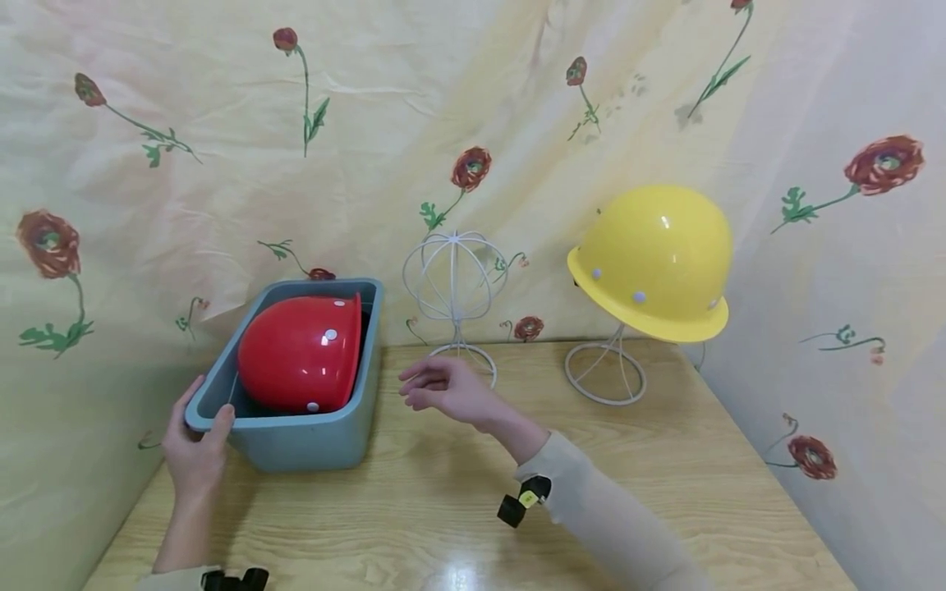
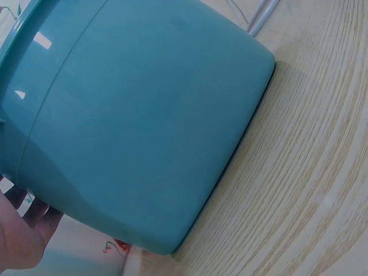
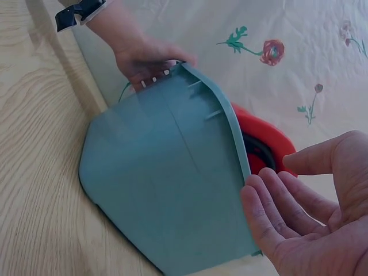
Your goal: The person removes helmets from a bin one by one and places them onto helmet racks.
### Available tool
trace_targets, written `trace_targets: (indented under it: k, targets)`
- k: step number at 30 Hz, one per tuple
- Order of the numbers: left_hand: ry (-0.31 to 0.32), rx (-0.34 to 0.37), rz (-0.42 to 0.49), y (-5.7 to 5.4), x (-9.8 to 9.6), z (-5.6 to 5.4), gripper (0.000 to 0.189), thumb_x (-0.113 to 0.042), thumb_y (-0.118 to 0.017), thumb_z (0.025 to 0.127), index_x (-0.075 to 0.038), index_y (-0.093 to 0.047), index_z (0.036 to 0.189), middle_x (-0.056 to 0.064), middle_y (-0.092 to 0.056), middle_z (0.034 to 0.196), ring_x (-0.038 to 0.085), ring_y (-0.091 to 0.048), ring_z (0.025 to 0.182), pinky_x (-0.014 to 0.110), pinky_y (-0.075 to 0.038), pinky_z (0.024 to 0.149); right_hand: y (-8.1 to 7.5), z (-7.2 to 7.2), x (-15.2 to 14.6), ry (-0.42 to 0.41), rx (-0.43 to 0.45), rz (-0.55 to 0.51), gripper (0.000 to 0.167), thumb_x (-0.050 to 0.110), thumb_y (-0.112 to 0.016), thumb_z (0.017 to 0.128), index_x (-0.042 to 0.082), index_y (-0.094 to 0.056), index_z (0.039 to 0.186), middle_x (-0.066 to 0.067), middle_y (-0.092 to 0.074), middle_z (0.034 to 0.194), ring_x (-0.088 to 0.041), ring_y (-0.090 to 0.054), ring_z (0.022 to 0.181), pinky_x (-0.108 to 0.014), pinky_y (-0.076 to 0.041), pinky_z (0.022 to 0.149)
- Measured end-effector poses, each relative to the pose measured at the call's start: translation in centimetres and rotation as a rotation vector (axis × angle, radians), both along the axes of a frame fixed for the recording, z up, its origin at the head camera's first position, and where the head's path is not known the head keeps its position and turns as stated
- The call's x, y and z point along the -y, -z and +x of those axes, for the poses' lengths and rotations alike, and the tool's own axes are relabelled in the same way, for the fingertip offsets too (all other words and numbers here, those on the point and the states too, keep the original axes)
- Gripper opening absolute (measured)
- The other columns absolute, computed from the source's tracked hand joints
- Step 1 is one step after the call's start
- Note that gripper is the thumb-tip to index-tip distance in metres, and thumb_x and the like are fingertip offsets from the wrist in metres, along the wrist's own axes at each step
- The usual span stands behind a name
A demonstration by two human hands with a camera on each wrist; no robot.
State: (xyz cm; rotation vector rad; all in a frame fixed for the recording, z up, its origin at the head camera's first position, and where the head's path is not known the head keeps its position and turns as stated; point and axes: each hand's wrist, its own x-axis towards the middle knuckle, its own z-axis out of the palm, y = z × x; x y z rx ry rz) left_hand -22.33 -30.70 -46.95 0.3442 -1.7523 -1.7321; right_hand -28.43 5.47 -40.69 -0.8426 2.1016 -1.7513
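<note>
Head view: left grip (image 1: 194, 454) pinches blue bin rim (image 1: 296, 421), right grip (image 1: 452, 391) loosely spread (yellow tag (image 1: 528, 498) unreadable).

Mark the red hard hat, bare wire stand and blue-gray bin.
Red hard hat (image 1: 291, 353), head view: middle of its shell.
Bare wire stand (image 1: 456, 318), head view: bottom joint of its cage.
Blue-gray bin (image 1: 306, 444), head view: its near wall.

Right hand (image 3: 325, 244) near blue bin (image 3: 158, 172), red helmet (image 3: 269, 133)
</note>
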Motion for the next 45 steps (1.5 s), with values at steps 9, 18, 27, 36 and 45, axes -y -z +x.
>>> trace_targets:
  k: [9, 18, 27, 36, 45]
  targets:
    - [0.018, -0.012, 0.037, -0.2, -0.3, -0.2, 0.058, -0.01, -0.07, 0.095, -0.018, -0.054, 0.151, -0.006, -0.054, 0.142, 0.007, -0.05, 0.121, 0.002, -0.045, 0.085, -0.6, 0.0, 0.7, -0.006, 0.015, -0.004, 0.032, -0.001, -0.065, 0.095, -0.005, -0.064, 0.127, -0.03, -0.07, 0.118, -0.014, -0.074, 0.093, -0.036, -0.062, 0.087]
    - [0.013, 0.003, 0.03, -0.1, -0.2, 0.1, 0.058, -0.011, -0.069, 0.096, -0.018, -0.053, 0.151, -0.005, -0.053, 0.143, 0.008, -0.049, 0.124, 0.001, -0.045, 0.085, -0.7, 0.0, 1.6, -0.054, 0.039, 0.001, 0.035, 0.002, -0.065, 0.097, -0.007, -0.062, 0.131, -0.028, -0.068, 0.123, -0.013, -0.072, 0.095, -0.036, -0.061, 0.09]
    - [-0.003, -0.03, 0.006, 0.0, -0.3, -0.1, 0.057, -0.009, -0.069, 0.095, -0.018, -0.056, 0.149, -0.005, -0.056, 0.141, 0.006, -0.052, 0.119, 0.002, -0.045, 0.084, -1.0, -0.1, 2.5, -0.056, 0.056, 0.002, 0.035, 0.001, -0.064, 0.097, -0.008, -0.061, 0.131, -0.033, -0.066, 0.124, -0.01, -0.071, 0.092, -0.033, -0.061, 0.088]
    - [-0.008, -0.054, 0.005, 0.0, -0.2, 0.0, 0.055, -0.01, -0.069, 0.094, -0.018, -0.058, 0.147, -0.005, -0.058, 0.138, 0.005, -0.052, 0.117, 0.003, -0.045, 0.084, -0.9, 0.0, 3.4, -0.077, 0.057, -0.011, 0.037, 0.001, -0.062, 0.098, -0.01, -0.059, 0.133, -0.03, -0.068, 0.124, -0.027, -0.073, 0.098, -0.044, -0.06, 0.094]
    - [-0.011, -0.065, 0.031, 0.2, -0.2, 0.0, 0.054, -0.008, -0.069, 0.093, -0.018, -0.06, 0.146, -0.008, -0.058, 0.133, 0.005, -0.053, 0.115, 0.003, -0.046, 0.083, -0.9, -0.2, 4.2, -0.072, 0.084, -0.014, 0.032, 0.004, -0.062, 0.099, -0.003, -0.063, 0.13, -0.026, -0.069, 0.123, -0.048, -0.067, 0.112, -0.046, -0.06, 0.094]
